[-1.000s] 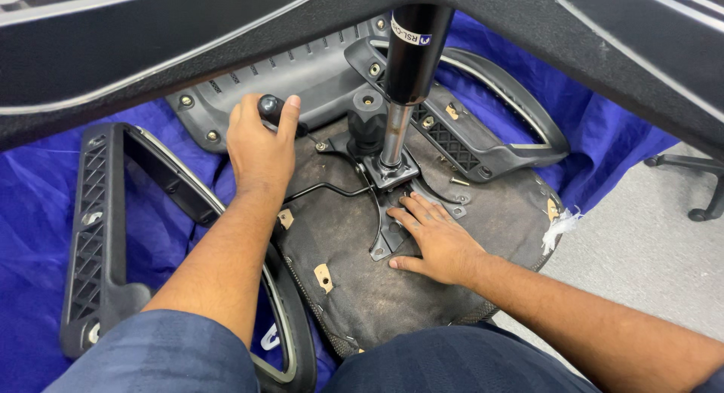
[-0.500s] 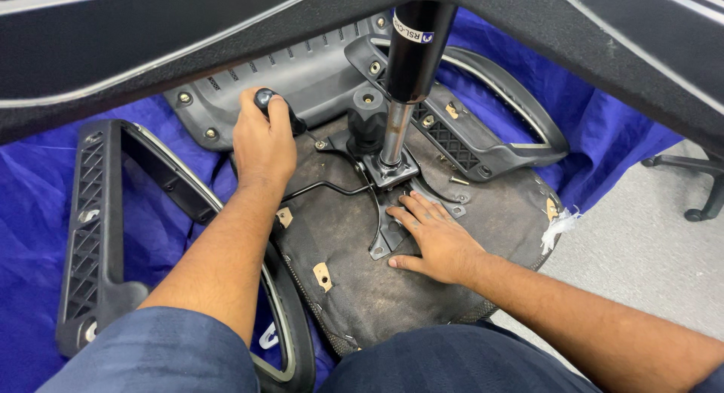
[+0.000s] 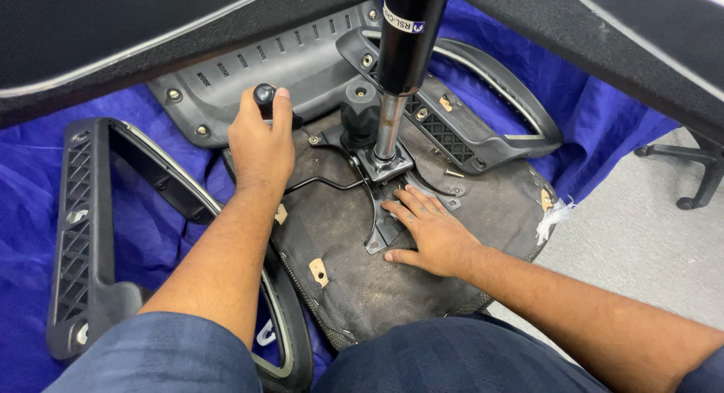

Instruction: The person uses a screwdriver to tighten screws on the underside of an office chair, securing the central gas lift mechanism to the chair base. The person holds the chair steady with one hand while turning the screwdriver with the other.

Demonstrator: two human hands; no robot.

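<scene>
An upturned office chair seat (image 3: 354,280) lies in front of me, its dark fabric underside facing up. A metal mechanism plate (image 3: 388,212) is bolted to it, and a gas cylinder (image 3: 392,84) rises from the plate's middle. My left hand (image 3: 260,144) is closed around the black knob of a lever (image 3: 265,95) that runs from the mechanism. My right hand (image 3: 426,231) lies flat, fingers spread, pressing on the plate and seat just right of the cylinder's foot.
A blue cloth (image 3: 30,189) covers the floor under the parts. A black armrest (image 3: 83,234) lies at left, another armrest (image 3: 483,114) at right, and a grey plastic backrest bracket (image 3: 302,69) behind. Chair base legs (image 3: 151,31) cross overhead. Another chair's castor base (image 3: 697,178) stands at far right.
My left hand has shifted slightly on the lever knob, thumb now beside it. The right hand stays flat on the plate.
</scene>
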